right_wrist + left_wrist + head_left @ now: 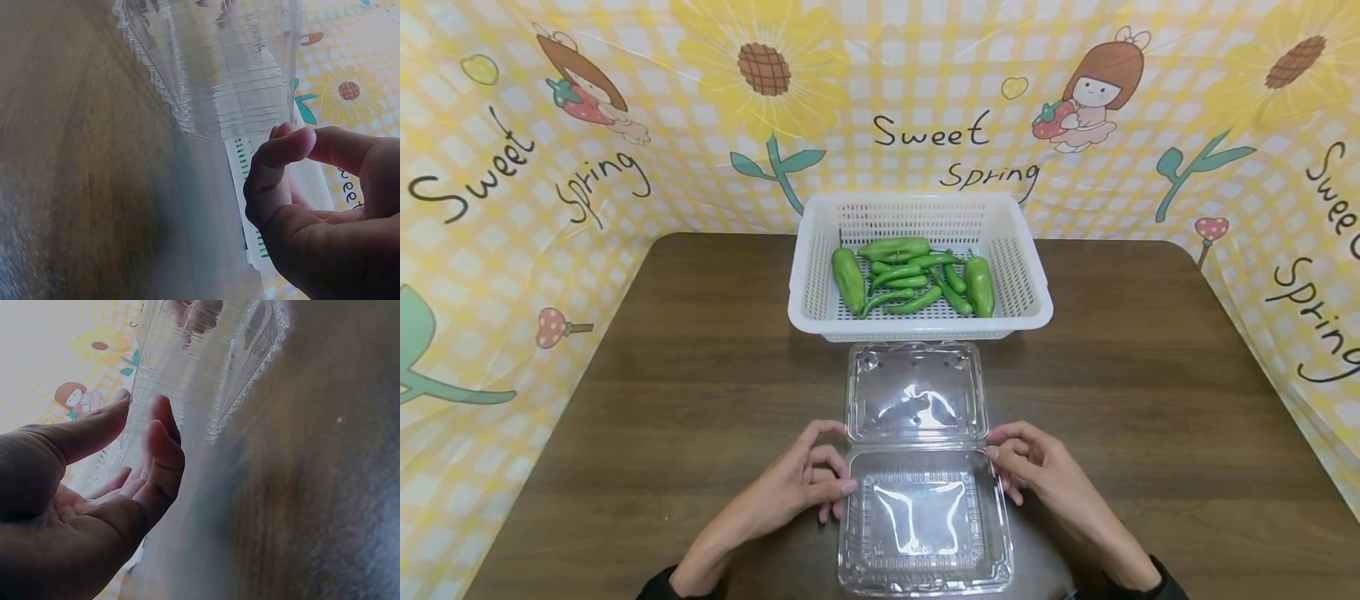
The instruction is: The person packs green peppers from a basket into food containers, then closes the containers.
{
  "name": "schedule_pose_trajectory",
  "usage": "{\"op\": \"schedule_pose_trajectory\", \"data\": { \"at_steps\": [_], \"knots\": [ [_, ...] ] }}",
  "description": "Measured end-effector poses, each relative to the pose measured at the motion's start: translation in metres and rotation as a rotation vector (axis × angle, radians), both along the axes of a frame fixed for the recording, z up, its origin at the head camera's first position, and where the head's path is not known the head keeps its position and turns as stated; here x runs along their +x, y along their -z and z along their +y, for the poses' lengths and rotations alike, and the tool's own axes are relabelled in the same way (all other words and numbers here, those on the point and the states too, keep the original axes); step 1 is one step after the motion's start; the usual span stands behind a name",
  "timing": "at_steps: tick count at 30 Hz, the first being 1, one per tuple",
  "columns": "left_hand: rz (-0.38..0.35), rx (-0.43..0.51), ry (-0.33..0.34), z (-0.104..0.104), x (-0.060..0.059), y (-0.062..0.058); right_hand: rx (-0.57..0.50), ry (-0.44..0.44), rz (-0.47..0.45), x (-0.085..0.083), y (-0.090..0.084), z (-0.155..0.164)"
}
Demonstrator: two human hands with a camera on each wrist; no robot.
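A clear plastic clamshell box [925,533] lies unfolded in front of me in the head view, its lid [917,392] on the far side of the hinge. At the left edge of the base, my left hand [801,483] pinches the rim, thumb on top and fingers bent along the side. Opposite it, my right hand [1045,467] pinches the edge near the hinge. From the left wrist, the thumb [100,428] meets the see-through wall. The right wrist view has the fingertips [281,147] close together right at the box corner.
Behind the lid stands a white plastic basket [921,327] holding several green peppers [913,279], some thick and some slender. Everything is on a brown wooden table [700,375]. A yellow checked cloth [910,50] with flowers and lettering surrounds the table's back and sides.
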State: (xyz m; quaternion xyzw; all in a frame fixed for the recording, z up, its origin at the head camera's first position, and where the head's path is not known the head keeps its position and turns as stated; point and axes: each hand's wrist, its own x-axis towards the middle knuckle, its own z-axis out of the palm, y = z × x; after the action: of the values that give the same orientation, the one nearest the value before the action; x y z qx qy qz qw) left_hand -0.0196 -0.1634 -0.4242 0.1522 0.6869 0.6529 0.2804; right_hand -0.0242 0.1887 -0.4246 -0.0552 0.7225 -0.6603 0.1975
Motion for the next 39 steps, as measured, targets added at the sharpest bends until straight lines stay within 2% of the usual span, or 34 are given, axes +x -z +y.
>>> {"op": "schedule_pose_trajectory", "data": {
  "at_steps": [20, 39],
  "knots": [
    [0.050, 0.012, 0.017, 0.0018, 0.0009, -0.0006, -0.020, -0.050, 0.024, 0.0002, -0.0002, 0.0041],
    [-0.006, 0.042, 0.017, 0.0026, 0.0007, -0.0039, -0.073, -0.079, 0.072, -0.0006, 0.0037, 0.0037]
  ]
}}
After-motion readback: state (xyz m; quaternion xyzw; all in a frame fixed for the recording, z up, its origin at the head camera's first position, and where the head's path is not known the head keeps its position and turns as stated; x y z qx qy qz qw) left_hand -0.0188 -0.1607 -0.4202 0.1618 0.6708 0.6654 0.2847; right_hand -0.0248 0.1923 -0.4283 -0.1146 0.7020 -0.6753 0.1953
